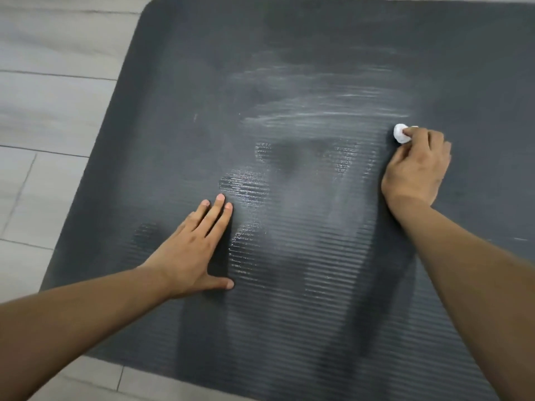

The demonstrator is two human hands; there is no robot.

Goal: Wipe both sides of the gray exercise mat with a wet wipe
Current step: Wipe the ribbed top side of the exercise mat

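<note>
left hand [188, 250] flat on mat [289, 53] (fingers straight) | right hand [417, 166] pinches wipe [401, 134]

Pale grey wood-look plank floor [52, 117], thin dark seams between boards, visible along the left side and the near lower-left corner.

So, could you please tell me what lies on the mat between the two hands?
In the head view, only bare ribbed gray foam exercise mat with glistening damp patches lies between the flat left hand and the right hand gripping the balled white wet wipe.
</note>
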